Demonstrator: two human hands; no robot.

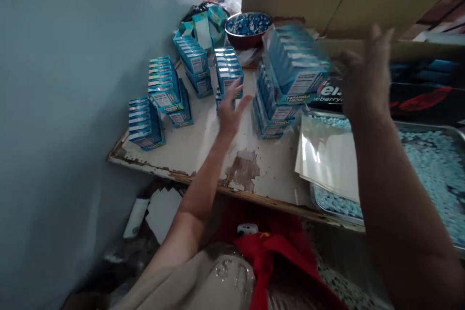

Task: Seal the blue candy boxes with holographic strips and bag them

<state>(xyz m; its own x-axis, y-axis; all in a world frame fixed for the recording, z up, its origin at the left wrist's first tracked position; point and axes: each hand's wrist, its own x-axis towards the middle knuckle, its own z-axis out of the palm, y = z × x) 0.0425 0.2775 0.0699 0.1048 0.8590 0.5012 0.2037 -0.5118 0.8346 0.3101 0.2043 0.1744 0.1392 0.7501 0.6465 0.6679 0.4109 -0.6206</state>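
My left hand (230,115), fingers spread, is over the table in front of a short stack of blue caramel boxes (227,65); it grips nothing. To its right rises a taller stack of display boxes wrapped in clear plastic (301,75), their fronts marked "Caramelo macizo". Just right of that stack, my right hand (368,75) is raised with its fingers apart, somewhat blurred, and holds nothing that I can see. More blue box stacks (165,87) stand toward the wall on the left.
A dark red bowl (247,38) of blue-wrapped candies sits at the back, beside opened teal cartons (203,31). Behind stands a large cardboard box (305,0). On the right, a metal tray (461,147) of light blue pieces lies partly under cream sheets (327,155). The worn table edge (174,177) faces me.
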